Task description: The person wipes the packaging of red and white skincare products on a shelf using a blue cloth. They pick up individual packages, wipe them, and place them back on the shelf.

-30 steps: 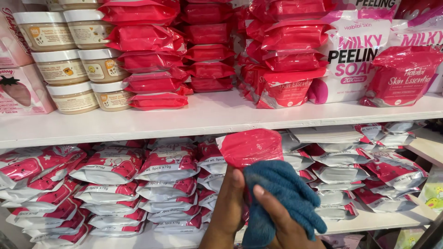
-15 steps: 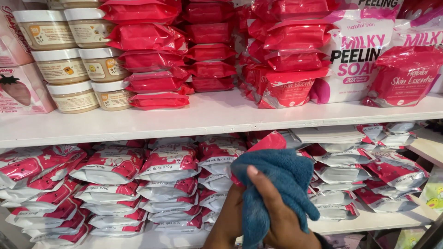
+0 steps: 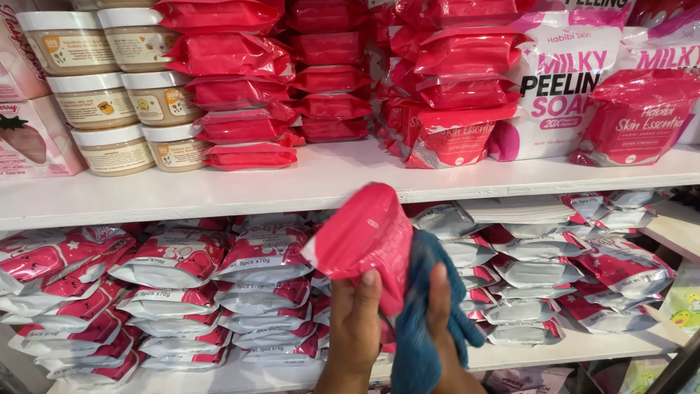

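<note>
My left hand (image 3: 357, 328) grips a pink-red soft pouch (image 3: 364, 237) by its lower edge and holds it up in front of the lower shelf. My right hand (image 3: 440, 306) is wrapped in a blue cloth (image 3: 423, 321) and presses it against the right side of the pouch. Most of the right hand is hidden under the cloth; only a finger or two show. Both hands sit low in the middle of the head view.
A white shelf board (image 3: 292, 186) carries stacked red pouches (image 3: 240, 87), cream jars with white lids (image 3: 109, 87) and white-and-pink soap bags (image 3: 561, 87). Below lie rows of silver-and-red pouches (image 3: 175, 284). A wooden ledge (image 3: 678, 230) juts at the right.
The pouch has come out from behind the cloth and now tilts up to the left. The blue cloth has slid down and to the right side of the pouch.
</note>
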